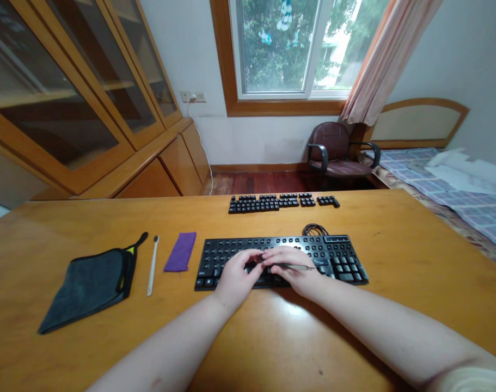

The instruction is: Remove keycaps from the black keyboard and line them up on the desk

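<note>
A black keyboard point(346, 260) lies on the wooden desk. Many of its upper keys lack their caps, while the lower number pad and part of the bottom row have theirs. My left hand point(240, 272) rests over its middle, thumb and forefinger curled together around a small dark spot I cannot make out. Against those fingertips sits my right hand point(297, 269), closed on a thin metal tool point(299, 267) that looks like tweezers, pointing right. Both hands hide the keys beneath them. Loose black keycaps point(253, 205) are lined up in groups near the far edge.
Left of the keyboard lie a purple cloth point(181, 251), a white toothbrush point(152, 267) and a folded dark grey cloth point(88, 286). A coiled cable point(314, 229) sits behind the keyboard. Beyond the desk are a chair point(333, 147), a bed point(460, 179) and a glass-door cabinet point(103, 128).
</note>
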A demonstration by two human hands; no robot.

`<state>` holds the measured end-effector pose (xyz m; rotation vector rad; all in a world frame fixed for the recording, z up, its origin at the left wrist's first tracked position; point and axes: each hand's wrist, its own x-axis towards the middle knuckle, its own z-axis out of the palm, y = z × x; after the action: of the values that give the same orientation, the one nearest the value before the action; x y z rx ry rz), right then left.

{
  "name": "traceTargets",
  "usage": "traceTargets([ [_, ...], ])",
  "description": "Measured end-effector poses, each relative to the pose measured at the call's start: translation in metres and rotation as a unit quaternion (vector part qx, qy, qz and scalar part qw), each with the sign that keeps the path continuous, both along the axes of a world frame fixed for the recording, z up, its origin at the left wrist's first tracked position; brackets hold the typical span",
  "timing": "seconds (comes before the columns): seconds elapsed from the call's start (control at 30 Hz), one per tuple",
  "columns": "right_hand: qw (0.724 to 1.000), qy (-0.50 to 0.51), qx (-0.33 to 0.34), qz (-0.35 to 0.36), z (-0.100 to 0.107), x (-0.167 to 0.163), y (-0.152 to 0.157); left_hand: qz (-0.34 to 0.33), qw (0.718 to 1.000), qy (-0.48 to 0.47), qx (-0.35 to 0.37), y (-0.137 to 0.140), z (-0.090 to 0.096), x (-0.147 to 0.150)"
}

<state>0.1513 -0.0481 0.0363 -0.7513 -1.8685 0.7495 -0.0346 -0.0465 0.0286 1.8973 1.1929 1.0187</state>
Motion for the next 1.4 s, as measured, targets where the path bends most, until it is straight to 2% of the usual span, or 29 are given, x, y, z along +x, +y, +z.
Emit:
traceTargets([
  [0.13, 1.000, -0.018, 0.018, -0.003, -0.003, 0.001, 0.001, 0.002, 1.000, -0.024, -0.011, 0.001, -0.004, 0.000],
  [0.27, 0.998, -0.015, 0.056, -0.005, -0.011, 0.002, 0.004, -0.028, 0.999, -0.020, -0.006, 0.003, -0.002, -0.003],
  [0.43, 0.998, -0.027, 0.064, -0.002, -0.018, 0.005, 0.006, -0.042, 0.995, -0.070, -0.064, 0.007, 0.002, -0.004],
  [0.57, 0.995, -0.057, 0.078, 0.010, -0.015, 0.006, 0.005, -0.029, 0.984, -0.120, -0.127, 0.011, 0.005, -0.002],
  [0.77, 0.994, -0.061, 0.083, 0.039, -0.003, 0.008, -0.001, 0.000, 0.969, -0.180, -0.171, 0.012, 0.010, -0.002],
  [0.97, 0.996, -0.073, 0.045, -0.015, 0.004, 0.009, -0.001, -0.001, 0.961, -0.198, -0.191, 0.012, 0.008, -0.001],
  [1.17, 0.976, -0.203, 0.063, -0.050, 0.010, 0.011, 0.002, -0.035, 0.959, -0.199, -0.200, 0.010, 0.002, 0.000],
  [1.4, 0.965, -0.238, 0.098, -0.057, 0.005, 0.009, 0.002, -0.058, 0.965, -0.170, -0.189, 0.009, 0.002, 0.001],
])
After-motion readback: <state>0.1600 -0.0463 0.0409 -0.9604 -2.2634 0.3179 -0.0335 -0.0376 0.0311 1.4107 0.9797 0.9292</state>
